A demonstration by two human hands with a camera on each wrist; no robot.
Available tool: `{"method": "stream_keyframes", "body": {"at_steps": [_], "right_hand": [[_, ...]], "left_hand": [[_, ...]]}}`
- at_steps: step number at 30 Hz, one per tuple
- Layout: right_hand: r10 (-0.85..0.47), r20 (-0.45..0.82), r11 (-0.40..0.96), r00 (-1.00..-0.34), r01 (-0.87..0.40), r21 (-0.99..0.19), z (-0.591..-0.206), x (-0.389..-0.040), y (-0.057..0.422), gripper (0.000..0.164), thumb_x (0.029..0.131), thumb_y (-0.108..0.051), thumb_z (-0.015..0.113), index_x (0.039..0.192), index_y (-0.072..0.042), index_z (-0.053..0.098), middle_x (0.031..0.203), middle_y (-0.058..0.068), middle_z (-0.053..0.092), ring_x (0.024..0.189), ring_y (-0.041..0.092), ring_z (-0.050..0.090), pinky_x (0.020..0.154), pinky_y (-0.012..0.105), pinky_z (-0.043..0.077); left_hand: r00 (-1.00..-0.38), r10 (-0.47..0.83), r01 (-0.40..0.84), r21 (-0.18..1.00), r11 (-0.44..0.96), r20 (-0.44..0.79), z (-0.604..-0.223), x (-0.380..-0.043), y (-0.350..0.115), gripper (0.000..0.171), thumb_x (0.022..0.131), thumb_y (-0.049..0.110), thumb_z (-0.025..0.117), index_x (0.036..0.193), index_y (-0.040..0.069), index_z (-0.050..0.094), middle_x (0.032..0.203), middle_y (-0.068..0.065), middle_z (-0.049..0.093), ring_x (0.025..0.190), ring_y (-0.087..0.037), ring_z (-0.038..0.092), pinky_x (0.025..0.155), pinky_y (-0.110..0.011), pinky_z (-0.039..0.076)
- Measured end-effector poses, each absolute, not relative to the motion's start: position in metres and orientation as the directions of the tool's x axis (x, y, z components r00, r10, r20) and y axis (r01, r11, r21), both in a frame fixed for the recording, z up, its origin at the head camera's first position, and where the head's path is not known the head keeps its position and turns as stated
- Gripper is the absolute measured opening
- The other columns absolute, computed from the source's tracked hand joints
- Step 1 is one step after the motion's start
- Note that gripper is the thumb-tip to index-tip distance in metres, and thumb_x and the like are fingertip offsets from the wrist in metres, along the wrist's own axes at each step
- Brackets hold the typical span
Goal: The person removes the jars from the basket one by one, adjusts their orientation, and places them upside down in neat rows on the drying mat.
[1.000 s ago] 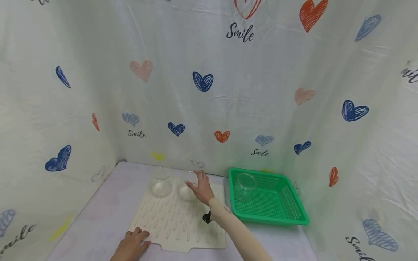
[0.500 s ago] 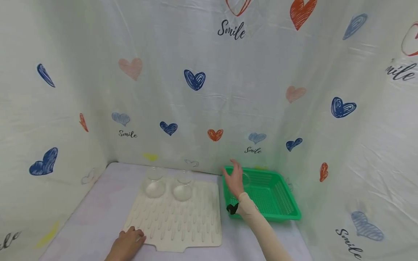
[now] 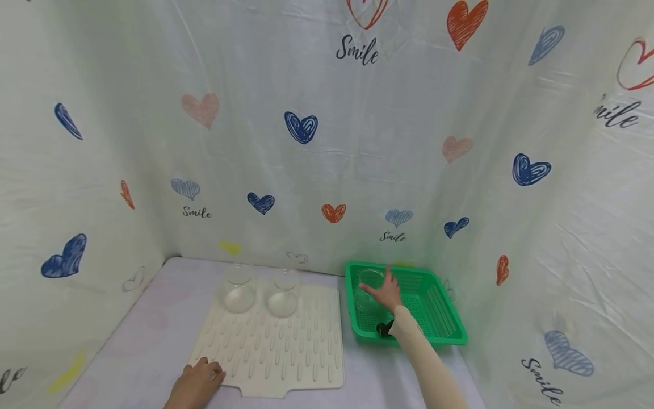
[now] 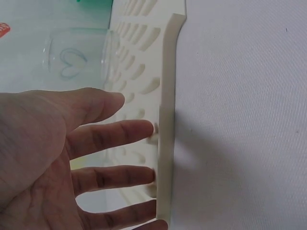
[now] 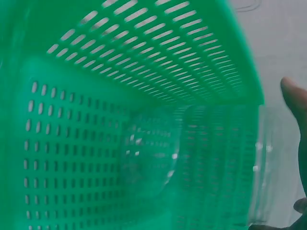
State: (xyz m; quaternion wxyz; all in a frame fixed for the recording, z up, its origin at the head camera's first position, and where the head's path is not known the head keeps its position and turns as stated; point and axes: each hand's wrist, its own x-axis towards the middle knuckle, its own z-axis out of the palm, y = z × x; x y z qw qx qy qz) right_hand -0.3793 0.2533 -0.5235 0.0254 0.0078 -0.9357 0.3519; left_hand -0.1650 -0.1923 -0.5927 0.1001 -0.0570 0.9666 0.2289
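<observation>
My right hand (image 3: 386,292) is spread over a clear glass (image 3: 371,278) standing in the left part of the green basket (image 3: 462,335). In the right wrist view, its finger (image 5: 295,98) stands apart from the rim, while others come close to it at the bottom. My left hand (image 3: 197,380) rests its fingertips on the front left edge of the cream draining mat (image 3: 306,378), fingers nearly straight in the left wrist view. Two more clear glasses, the left glass (image 3: 239,295) and the right glass (image 3: 283,301), stand side by side at the mat's back.
The basket has raised, slotted walls and sits to the right of the mat. A white cloth (image 3: 122,358) covers the table. Behind and at both sides hangs a pale curtain (image 3: 245,147) printed with hearts.
The right hand has left the right glass on the mat, moved right, and lowered to the glass in the basket. My left hand stays on the mat's edge; the head view has shifted slightly.
</observation>
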Motion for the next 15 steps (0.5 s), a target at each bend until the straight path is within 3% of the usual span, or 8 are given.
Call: {"method": "stream_keyframes", "body": {"at_steps": [15], "right_hand": [[-0.035,0.030,0.688,-0.999,-0.046,-0.724,-0.5352,-0.3867,0.2587,0.110,0.084,-0.042,0.074,0.155,-0.008,-0.003,0.158,0.029,0.006,0.142,0.051,0.017,0.106,0.067,0.030]], "left_hand": [[-0.975,-0.064,-0.156,0.444,0.883,-0.215,-0.5931,-0.1644,-0.1916,0.021,0.087,0.028,0.068,0.091,0.007,0.072,0.089,-0.011,0.061,0.076,-0.030,0.053,0.066,-0.049,0.050]]}}
